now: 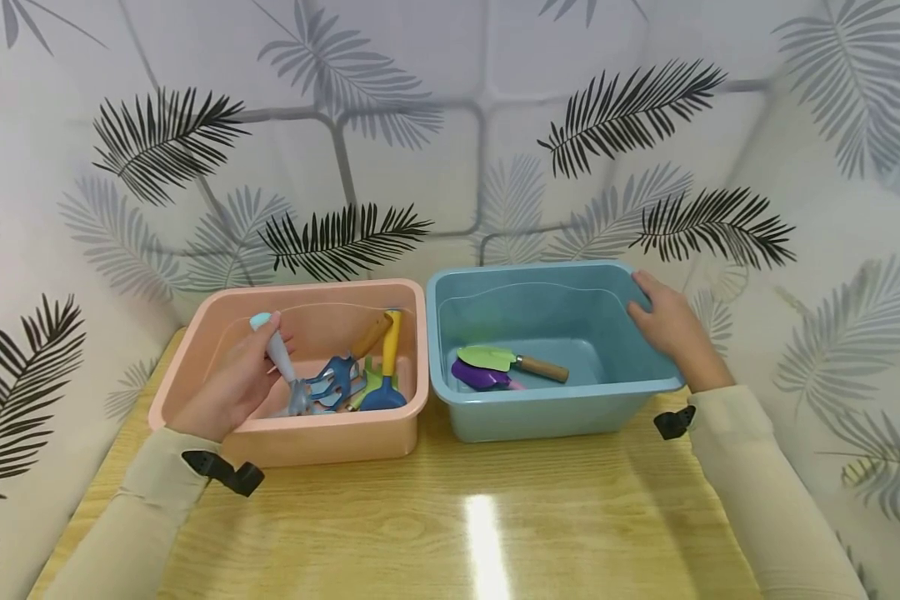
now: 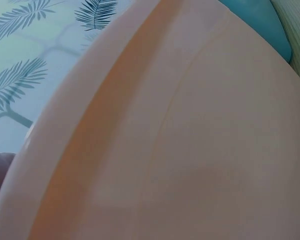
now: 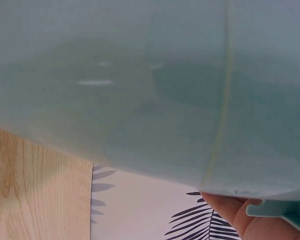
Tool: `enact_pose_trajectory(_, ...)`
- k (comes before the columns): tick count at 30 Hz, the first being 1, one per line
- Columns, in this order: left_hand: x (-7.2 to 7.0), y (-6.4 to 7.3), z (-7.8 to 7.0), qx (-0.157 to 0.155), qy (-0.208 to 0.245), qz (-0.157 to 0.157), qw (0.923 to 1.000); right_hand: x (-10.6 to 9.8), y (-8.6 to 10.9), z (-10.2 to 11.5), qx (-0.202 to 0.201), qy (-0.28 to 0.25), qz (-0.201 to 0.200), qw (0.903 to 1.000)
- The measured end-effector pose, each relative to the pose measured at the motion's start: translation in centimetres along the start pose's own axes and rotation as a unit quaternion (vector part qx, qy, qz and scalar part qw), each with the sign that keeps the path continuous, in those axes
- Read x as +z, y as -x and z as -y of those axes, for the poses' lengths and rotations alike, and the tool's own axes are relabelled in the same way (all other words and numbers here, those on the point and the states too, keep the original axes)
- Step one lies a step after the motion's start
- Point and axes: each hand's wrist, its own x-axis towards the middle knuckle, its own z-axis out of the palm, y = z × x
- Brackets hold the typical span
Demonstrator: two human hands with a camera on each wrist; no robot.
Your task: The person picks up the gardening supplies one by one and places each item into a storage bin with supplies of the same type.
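In the head view my left hand (image 1: 236,379) reaches over the front left of the pink bin (image 1: 292,446) and holds a light-blue garden hand tool (image 1: 281,358) by its handle. The tool's handle end points up; its head is low in the bin and partly unclear. Beside it lie a blue hand fork (image 1: 337,377) with a brown-yellow handle, a blue hand trowel (image 1: 384,396) with a yellow handle and a green tool (image 1: 375,377). My right hand (image 1: 671,325) grips the right rim of the blue bin (image 1: 540,417), fingers partly hidden.
The blue bin holds a green trowel (image 1: 487,358) with a wooden handle and a purple trowel (image 1: 480,377). Both bins stand side by side on a wooden table (image 1: 390,533), against a leaf-patterned backdrop (image 1: 450,183). The pink bin's wall (image 2: 190,150) fills the left wrist view.
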Motion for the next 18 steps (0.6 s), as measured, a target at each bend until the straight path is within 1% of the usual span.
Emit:
enact_pose_trajectory(4, -0.06, 0.13, -0.12, -0.016, -0.006, 0.001, 0.9999, -0.07, 0.02, 0.03, 0.005, 0.001, 0.002, 1.0000)
enact_pose_trajectory(7, -0.16, 0.17, -0.09, -0.016, -0.008, 0.017, 0.9997, -0.14, 0.06, 0.05, 0.008, 0.001, 0.005, 0.9999)
enact_pose_trajectory(9, -0.19, 0.19, -0.08, -0.015, -0.007, 0.021, 0.9996, -0.20, 0.08, 0.05, 0.010, 0.000, 0.008, 0.9999)
enact_pose_trajectory(11, -0.21, 0.18, -0.07, -0.014, -0.005, 0.018, 0.9997, -0.25, 0.10, 0.08, 0.010, -0.001, 0.009, 0.9999)
enact_pose_trajectory(15, -0.17, 0.12, -0.01, -0.018, 0.011, 0.000, 0.9998, -0.27, 0.07, 0.15, 0.012, -0.002, 0.010, 0.9999)
enact_pose_trajectory(18, -0.20, 0.11, 0.05, -0.016, 0.018, -0.005, 0.9997, -0.22, 0.05, 0.21, 0.014, -0.002, 0.013, 0.9998)
